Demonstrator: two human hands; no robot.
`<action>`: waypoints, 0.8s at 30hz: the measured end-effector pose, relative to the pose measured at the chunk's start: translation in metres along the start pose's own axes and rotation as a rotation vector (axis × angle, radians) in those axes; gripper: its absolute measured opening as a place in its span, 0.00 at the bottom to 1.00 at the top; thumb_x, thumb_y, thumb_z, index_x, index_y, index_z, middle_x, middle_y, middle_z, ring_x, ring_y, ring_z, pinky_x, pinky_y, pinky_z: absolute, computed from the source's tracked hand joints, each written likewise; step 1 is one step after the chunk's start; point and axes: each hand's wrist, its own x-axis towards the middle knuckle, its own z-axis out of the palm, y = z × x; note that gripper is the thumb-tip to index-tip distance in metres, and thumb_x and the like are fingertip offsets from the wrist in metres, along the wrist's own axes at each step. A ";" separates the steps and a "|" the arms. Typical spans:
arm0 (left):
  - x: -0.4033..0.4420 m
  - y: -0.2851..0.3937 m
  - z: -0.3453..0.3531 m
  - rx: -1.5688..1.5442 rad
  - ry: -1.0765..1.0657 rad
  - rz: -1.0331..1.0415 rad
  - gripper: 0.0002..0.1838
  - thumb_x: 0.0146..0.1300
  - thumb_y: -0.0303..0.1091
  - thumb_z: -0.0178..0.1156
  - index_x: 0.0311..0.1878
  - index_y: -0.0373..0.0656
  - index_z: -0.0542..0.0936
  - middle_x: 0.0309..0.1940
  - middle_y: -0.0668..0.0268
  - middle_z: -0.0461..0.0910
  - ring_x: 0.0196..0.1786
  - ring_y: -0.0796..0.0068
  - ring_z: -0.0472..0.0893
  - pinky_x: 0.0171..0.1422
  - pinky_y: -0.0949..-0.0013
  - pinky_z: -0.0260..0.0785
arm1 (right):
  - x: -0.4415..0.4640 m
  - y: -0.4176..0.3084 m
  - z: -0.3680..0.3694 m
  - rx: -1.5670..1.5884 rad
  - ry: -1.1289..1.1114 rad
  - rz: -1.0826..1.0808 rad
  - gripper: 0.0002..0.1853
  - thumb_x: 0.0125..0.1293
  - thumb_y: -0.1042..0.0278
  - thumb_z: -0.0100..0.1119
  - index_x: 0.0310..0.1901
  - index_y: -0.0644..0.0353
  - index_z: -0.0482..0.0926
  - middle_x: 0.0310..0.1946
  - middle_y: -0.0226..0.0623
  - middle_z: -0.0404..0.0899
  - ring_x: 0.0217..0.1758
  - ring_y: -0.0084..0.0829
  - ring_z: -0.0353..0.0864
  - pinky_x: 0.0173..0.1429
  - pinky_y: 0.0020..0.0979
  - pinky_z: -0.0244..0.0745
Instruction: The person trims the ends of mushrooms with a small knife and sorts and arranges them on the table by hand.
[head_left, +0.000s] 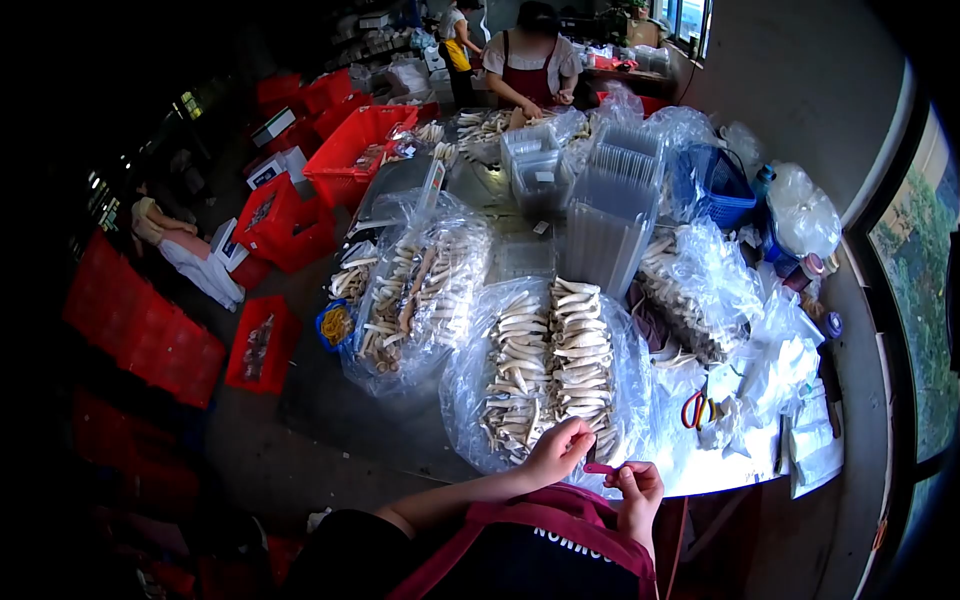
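Close to my body at the table's front edge, my left hand (560, 452) is closed, its fingers curled together; whatever they may hold is too small to make out. My right hand (640, 486) pinches a small flat pink-handled tool (600, 468) that points toward the left hand. Its far end is hard to see. Just beyond both hands, two rows of long pale mushrooms (582, 345) lie on an opened clear plastic bag (465, 400). Another clear bag of mushrooms (440, 280) rests to the left of these rows.
Tall stacks of clear plastic trays (615, 205) stand mid-table. More bagged mushrooms (690, 300), red-handled scissors (695, 410) and a blue basket (728, 190) are on the right. A small blue bowl of rubber bands (335, 325) sits left. Red crates (350, 150) line the floor. An aproned person (530, 65) works opposite.
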 end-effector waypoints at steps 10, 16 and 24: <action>0.011 0.010 -0.022 0.155 -0.261 0.168 0.11 0.58 0.31 0.58 0.24 0.36 0.69 0.20 0.65 0.67 0.25 0.72 0.68 0.30 0.72 0.61 | 0.010 -0.023 -0.002 -0.131 -0.195 0.202 0.05 0.59 0.76 0.55 0.33 0.66 0.70 0.23 0.40 0.76 0.24 0.30 0.78 0.29 0.28 0.75; 0.015 0.022 -0.033 0.148 -0.224 0.138 0.12 0.58 0.31 0.58 0.23 0.36 0.70 0.18 0.67 0.67 0.23 0.78 0.66 0.28 0.74 0.59 | 0.006 -0.031 0.014 -0.148 -0.284 0.177 0.07 0.65 0.70 0.48 0.35 0.67 0.68 0.25 0.43 0.77 0.25 0.30 0.78 0.32 0.30 0.76; 0.013 0.030 -0.020 -0.326 0.082 -0.072 0.09 0.63 0.34 0.53 0.31 0.38 0.73 0.19 0.75 0.68 0.24 0.90 0.67 0.28 0.82 0.59 | 0.007 -0.022 0.036 0.161 -0.068 0.031 0.07 0.65 0.67 0.48 0.35 0.61 0.67 0.23 0.41 0.76 0.22 0.30 0.77 0.28 0.29 0.75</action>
